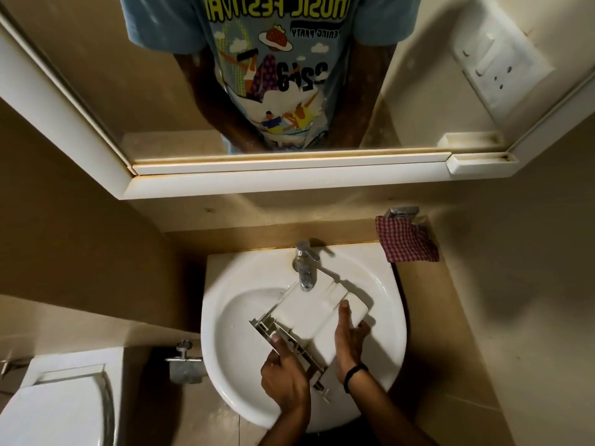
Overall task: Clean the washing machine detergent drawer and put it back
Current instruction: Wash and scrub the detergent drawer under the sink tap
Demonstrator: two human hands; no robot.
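The white detergent drawer (309,312) lies tilted over the white sink basin (235,320), its flat side up and its far corner under the chrome tap (304,263). My left hand (285,378) grips the drawer's ribbed near-left end, with the thumb on top of the ribs. My right hand (349,341) holds the drawer's right edge, thumb on the top face and fingers curled underneath. No running water is visible from the tap.
A red checked cloth (407,241) hangs from a chrome fitting at the back right. A mirror cabinet (289,175) juts out above the sink. A white toilet (58,410) stands at the lower left, with a wall valve (183,358) beside the basin.
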